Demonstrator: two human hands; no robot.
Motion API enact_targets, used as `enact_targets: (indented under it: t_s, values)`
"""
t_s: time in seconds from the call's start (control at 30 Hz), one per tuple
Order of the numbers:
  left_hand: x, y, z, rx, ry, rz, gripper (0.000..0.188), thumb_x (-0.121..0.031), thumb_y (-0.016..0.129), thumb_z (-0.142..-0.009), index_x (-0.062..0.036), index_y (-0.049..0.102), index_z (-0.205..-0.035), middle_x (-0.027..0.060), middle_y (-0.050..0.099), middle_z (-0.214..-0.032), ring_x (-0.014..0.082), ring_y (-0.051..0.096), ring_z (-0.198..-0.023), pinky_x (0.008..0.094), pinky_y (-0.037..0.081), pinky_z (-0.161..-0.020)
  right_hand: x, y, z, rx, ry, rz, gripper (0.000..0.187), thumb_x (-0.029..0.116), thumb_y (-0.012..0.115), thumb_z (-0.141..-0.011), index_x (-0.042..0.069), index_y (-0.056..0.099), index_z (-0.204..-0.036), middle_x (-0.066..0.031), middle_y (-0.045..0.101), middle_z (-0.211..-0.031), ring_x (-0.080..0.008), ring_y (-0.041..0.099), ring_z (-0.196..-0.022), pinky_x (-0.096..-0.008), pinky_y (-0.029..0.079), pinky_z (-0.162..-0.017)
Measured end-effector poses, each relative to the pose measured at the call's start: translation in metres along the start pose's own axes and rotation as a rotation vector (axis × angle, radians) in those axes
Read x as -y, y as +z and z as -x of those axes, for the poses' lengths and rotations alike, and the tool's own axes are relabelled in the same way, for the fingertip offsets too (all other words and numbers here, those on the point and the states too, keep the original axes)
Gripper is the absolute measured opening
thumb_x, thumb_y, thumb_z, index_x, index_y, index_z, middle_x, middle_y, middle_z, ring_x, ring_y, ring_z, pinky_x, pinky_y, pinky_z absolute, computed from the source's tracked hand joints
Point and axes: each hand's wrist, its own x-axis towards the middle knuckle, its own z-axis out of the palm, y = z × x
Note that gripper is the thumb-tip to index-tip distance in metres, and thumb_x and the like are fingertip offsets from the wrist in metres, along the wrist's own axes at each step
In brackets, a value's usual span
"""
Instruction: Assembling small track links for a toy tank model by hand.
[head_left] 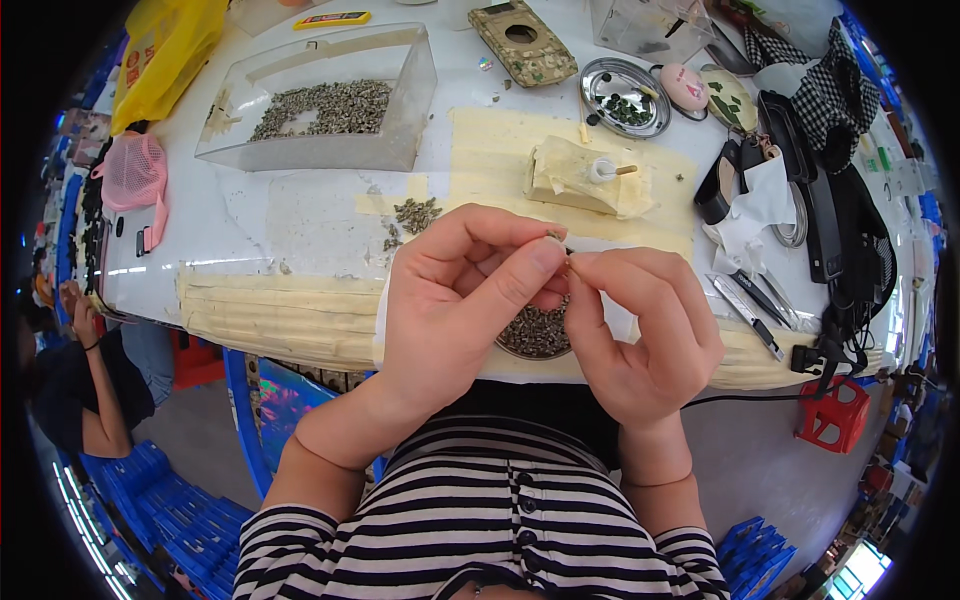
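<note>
So the person's left hand [450, 300] has thumb and index fingers pinched on a tiny piece [555, 237], way too small to make out properly. The right hand [645, 345] is right beside it, thumb and index fingers bent in close to that same piece. Honestly can't tell if those are gripping anything.

Both hands are up over a round dish [533, 357] loaded with little grey-brown bits [540, 328], partly hidden by the hands, near the front edge of the tabletop [225, 225]. That edge is covered in cream tape [270, 310].

Just past the hands there's a cream block [570, 190] with a small cup [602, 170] on it and a stick poking out of the cup. A small pile [415, 215] of similar bits lies beyond the left hand, and farther back a clear box [410, 140] has a lot more inside.

Far right-ish: a metal plate [592, 85] with dark green pieces, plus a pink rounded thing [684, 87] next to it. A cutter knife [745, 315] and tweezers [778, 293] lie to the right of the right hand.
</note>
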Motion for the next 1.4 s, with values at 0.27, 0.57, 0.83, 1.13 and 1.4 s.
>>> enact_targets:
  t_s: [0.27,0.57,0.83,1.13,1.4]
  values:
    - [-0.002,0.004,-0.003,-0.029,-0.033,0.026,0.015,-0.005,0.064,-0.096,0.0002,0.063,-0.110,0.0062,0.069,-0.093,0.0072,0.063,-0.080,0.0205,0.052,-0.070,-0.008,0.002,0.001,0.002,-0.202,0.078,0.034,-0.004,0.076,-0.064,-0.001,0.071,-0.098,-0.0094,0.068,-0.087,-0.0234,0.067,-0.073,-0.0310,0.055,-0.061]
    - [-0.002,-0.005,-0.008,-0.090,0.151,-0.113,0.014,-0.003,0.064,-0.095,0.0015,0.063,-0.109,0.0062,0.068,-0.093,0.0071,0.063,-0.078,0.0199,0.052,-0.070,-0.019,-0.013,-0.017,-0.098,0.102,0.205,0.019,0.001,0.075,-0.079,0.002,0.073,-0.098,-0.0074,0.063,-0.084,-0.0219,0.059,-0.072,-0.0306,0.048,-0.063]
    - [0.000,-0.007,-0.006,-0.068,0.309,-0.181,0.014,0.002,0.063,-0.094,0.0026,0.063,-0.108,0.0077,0.066,-0.097,0.0084,0.063,-0.079,0.0203,0.053,-0.071,-0.035,-0.011,-0.036,0.041,0.112,0.227,0.013,0.006,0.076,-0.080,0.006,0.071,-0.092,-0.0053,0.059,-0.079,-0.0217,0.054,-0.073,-0.0317,0.042,-0.064]
    - [0.005,-0.011,-0.006,-0.004,0.345,-0.168,0.014,0.003,0.063,-0.093,0.0031,0.063,-0.108,0.0083,0.065,-0.098,0.0083,0.063,-0.079,0.0205,0.053,-0.071,-0.020,-0.016,-0.032,-0.122,0.046,0.123,0.011,0.001,0.076,-0.079,0.002,0.070,-0.088,-0.0048,0.063,-0.081,-0.0191,0.055,-0.073,-0.0284,0.043,-0.064]
    - [0.003,-0.007,-0.005,0.003,0.309,-0.157,0.015,0.004,0.064,-0.092,0.0025,0.063,-0.107,0.0081,0.066,-0.097,0.0087,0.064,-0.080,0.0203,0.053,-0.070,-0.009,-0.007,-0.018,-0.078,0.156,-0.272,0.010,0.005,0.074,-0.084,0.002,0.066,-0.089,-0.0051,0.066,-0.084,-0.0213,0.056,-0.077,-0.0308,0.044,-0.072]
